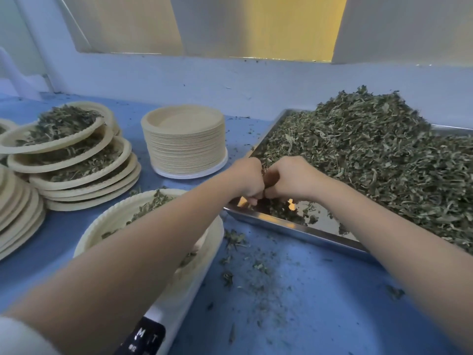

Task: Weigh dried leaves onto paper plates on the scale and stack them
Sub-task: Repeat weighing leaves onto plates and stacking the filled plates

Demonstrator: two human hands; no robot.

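A metal tray (281, 225) on the right holds a big heap of dried green leaves (371, 155). My left hand (247, 179) and my right hand (289, 179) meet at the tray's near left corner, fingers curled down, gripping a clump of leaves between them. A paper plate (107, 221) with a few leaves sits on the white scale (184, 290) under my left forearm. Filled plates (69, 160) are stacked at the left.
A tall stack of empty paper plates (184, 142) stands behind the scale. More stacked plates (18, 208) lie at the far left edge. Loose leaf crumbs (245, 265) litter the blue table. A pale wall runs close behind.
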